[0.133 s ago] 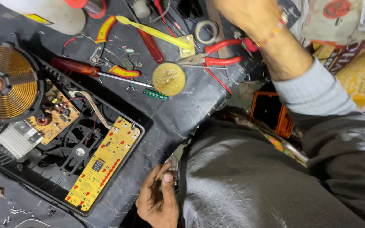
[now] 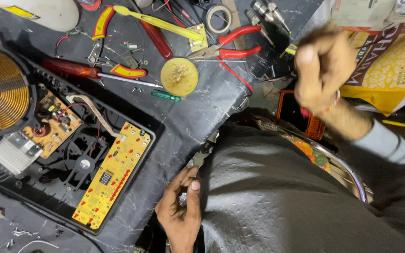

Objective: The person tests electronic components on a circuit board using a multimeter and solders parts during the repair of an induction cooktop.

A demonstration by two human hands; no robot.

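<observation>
Below and to the right of the yellow control board (image 2: 113, 175), at the edge of the dark table (image 2: 202, 117), the left hand (image 2: 181, 213) stays where it was, its fingers (image 2: 194, 187) pinched almost shut; whether a small part sits between them I cannot tell. The right hand (image 2: 322, 70) has changed place. A moment ago it reached over the red-handled pliers (image 2: 233, 44), far above and right of the board. Now it is drawn back off the table, further right again, blurred by motion, with its fingers curled into a loose fist. Whether it carries anything cannot be made out. The pliers lie untouched, as does the round yellow disc (image 2: 179, 76) just left of them. Beyond the right hand, farthest right of the board, lies a crumpled yellow bag (image 2: 390, 65) with a dark red printed band. Far above and left of the board stands a white container (image 2: 38, 14) with a slanted yellow label. A copper coil (image 2: 1, 89) sits to the board's upper left.
</observation>
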